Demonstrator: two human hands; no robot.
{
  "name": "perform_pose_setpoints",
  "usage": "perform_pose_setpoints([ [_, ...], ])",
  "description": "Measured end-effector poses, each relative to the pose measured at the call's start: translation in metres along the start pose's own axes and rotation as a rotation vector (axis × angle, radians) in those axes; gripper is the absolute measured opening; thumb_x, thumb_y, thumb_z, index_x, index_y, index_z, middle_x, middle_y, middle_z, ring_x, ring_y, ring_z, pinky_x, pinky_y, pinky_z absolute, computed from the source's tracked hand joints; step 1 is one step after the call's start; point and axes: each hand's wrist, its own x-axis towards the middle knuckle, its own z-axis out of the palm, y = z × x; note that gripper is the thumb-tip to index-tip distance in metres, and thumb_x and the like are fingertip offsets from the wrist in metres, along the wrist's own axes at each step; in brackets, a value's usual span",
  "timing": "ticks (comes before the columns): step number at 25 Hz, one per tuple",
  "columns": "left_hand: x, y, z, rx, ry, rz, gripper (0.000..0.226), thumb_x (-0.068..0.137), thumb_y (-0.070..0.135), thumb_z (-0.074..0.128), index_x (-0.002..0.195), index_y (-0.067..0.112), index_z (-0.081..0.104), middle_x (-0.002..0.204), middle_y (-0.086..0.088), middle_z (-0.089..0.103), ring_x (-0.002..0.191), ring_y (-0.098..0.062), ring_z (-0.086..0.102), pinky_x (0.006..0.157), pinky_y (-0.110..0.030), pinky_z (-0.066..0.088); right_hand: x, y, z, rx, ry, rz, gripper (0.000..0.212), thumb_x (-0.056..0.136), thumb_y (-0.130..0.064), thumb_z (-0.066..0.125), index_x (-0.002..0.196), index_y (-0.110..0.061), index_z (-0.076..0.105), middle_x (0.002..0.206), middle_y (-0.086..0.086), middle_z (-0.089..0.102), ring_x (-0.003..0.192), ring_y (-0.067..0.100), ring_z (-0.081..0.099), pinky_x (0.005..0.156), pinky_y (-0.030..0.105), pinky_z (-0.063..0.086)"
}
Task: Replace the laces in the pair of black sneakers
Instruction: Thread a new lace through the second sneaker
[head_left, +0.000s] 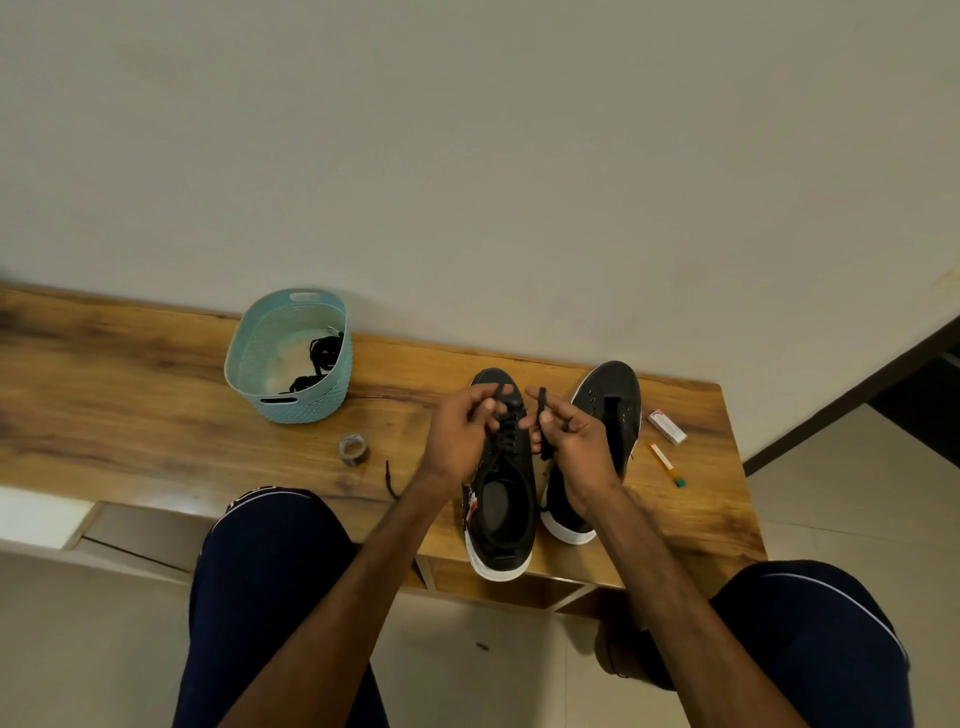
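Observation:
Two black sneakers with white soles stand side by side on the wooden bench. The left sneaker (503, 512) carries a black lace (505, 439) through its eyelets. Its toe is partly hidden by my hands. My left hand (464, 434) pinches one end of that lace above the toe. My right hand (574, 447) pinches the other end, which loops upward between the two shoes. The right sneaker (610, 400) shows bare eyelets with no lace in them.
A light blue basket (291, 402) at the back left of the bench (130, 415) holds black laces (319, 358). A tape roll (354, 448), a lace end (389, 478), a small white box (667, 426) and a pen (666, 463) lie on the wood. My knees are below the front edge.

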Motion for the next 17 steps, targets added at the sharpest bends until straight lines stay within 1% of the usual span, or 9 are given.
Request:
perform_pose_setpoints([
  [2,-0.003,0.000,-0.001,0.207,-0.006,0.107,0.022,0.095,0.004,0.060,0.115,0.010,0.065,0.090,0.001,0.070,0.070,-0.003,0.064,0.067,-0.015,0.052,0.000,0.001,0.005,0.016,0.076,-0.005,0.018,0.098,0.002,0.053,0.110,-0.007,0.062,0.082,0.010,0.073,0.064,0.012,0.059,0.066,0.027,0.049],
  [4,-0.004,0.000,-0.004,0.274,0.017,0.144,0.019,0.090,0.007,0.067,0.106,0.015,0.060,0.088,0.001,0.073,0.072,-0.004,0.069,0.066,-0.020,0.056,0.001,0.005,0.008,0.018,0.131,0.002,0.013,0.096,0.002,0.058,0.098,-0.011,0.059,0.087,0.017,0.073,0.068,0.017,0.059,0.070,0.031,0.049],
  [6,-0.003,-0.001,-0.006,0.312,0.025,0.158,0.022,0.088,0.009,0.070,0.105,0.017,0.059,0.091,0.003,0.074,0.079,-0.002,0.070,0.070,-0.021,0.057,0.003,0.009,0.008,0.015,0.150,0.002,0.010,0.094,-0.001,0.062,0.098,-0.009,0.061,0.090,0.021,0.073,0.069,0.017,0.062,0.069,0.029,0.050],
  [8,-0.005,0.002,-0.003,0.320,0.038,0.174,0.016,0.087,0.009,0.072,0.100,0.018,0.067,0.089,0.007,0.073,0.080,0.003,0.068,0.072,-0.015,0.055,0.004,0.010,0.010,0.012,0.163,0.003,0.009,0.092,-0.001,0.065,0.100,-0.005,0.066,0.083,0.014,0.074,0.067,0.014,0.063,0.065,0.025,0.052],
  [10,-0.006,0.003,0.002,0.290,0.050,0.164,0.011,0.084,0.010,0.075,0.090,0.018,0.072,0.085,0.011,0.071,0.076,0.003,0.066,0.069,-0.013,0.052,0.003,0.009,0.014,0.006,0.171,0.002,0.011,0.091,0.002,0.064,0.100,-0.002,0.069,0.080,0.007,0.073,0.066,0.009,0.063,0.062,0.021,0.052],
  [12,-0.006,0.003,0.006,0.264,0.082,0.141,0.011,0.082,0.013,0.077,0.087,0.021,0.071,0.085,0.009,0.070,0.074,0.001,0.065,0.066,-0.014,0.051,0.001,0.009,0.016,0.004,0.138,0.006,0.014,0.093,0.001,0.061,0.103,-0.001,0.071,0.086,0.008,0.072,0.068,0.007,0.062,0.063,0.020,0.053],
  [13,-0.006,0.004,0.007,0.233,0.097,0.119,0.014,0.081,0.013,0.078,0.088,0.021,0.069,0.084,0.008,0.069,0.073,0.001,0.064,0.064,-0.013,0.050,-0.001,0.008,0.016,0.005,0.106,0.007,0.016,0.095,0.000,0.059,0.105,-0.002,0.072,0.087,0.009,0.072,0.068,0.007,0.061,0.065,0.020,0.053],
  [15,-0.005,0.007,0.005,0.170,0.111,0.077,0.023,0.082,0.011,0.077,0.101,0.019,0.066,0.080,0.005,0.069,0.069,0.001,0.065,0.059,-0.011,0.049,-0.003,0.006,0.016,0.017,0.031,0.010,0.020,0.099,-0.002,0.053,0.108,-0.003,0.071,0.087,0.009,0.070,0.070,0.008,0.059,0.068,0.021,0.054],
  [17,-0.004,0.007,0.001,0.153,0.095,0.045,0.027,0.084,0.013,0.076,0.110,0.018,0.066,0.081,0.002,0.069,0.069,-0.003,0.066,0.056,-0.011,0.049,-0.005,0.003,0.014,0.014,-0.042,-0.012,0.022,0.100,-0.002,0.052,0.111,-0.003,0.070,0.088,0.007,0.071,0.074,0.009,0.064,0.070,0.020,0.055],
])
